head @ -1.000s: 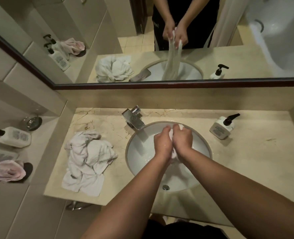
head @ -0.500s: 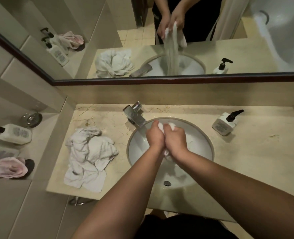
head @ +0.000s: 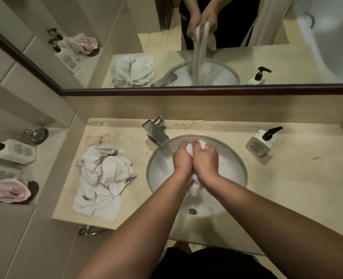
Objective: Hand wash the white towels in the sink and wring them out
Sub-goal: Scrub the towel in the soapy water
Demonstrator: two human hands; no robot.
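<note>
Beige marble table (head: 287, 178) runs wall to wall here, veined with dark cracks near its back left corner. Above it a low beige backsplash (head: 206, 106), then a wide mirror (head: 307, 47) edged in a dark wood frame (head: 206, 91). In the glass, a tiled floor (head: 156, 40) and a white bathtub (head: 331, 37) at the right. To the left, large beige wall tiles (head: 15, 67) and a recessed shelf (head: 50, 158) set lower than the table. A chrome ring (head: 92, 231) hangs under the table's front left edge. Lighting is dim and warm, with soft shadows throughout.
</note>
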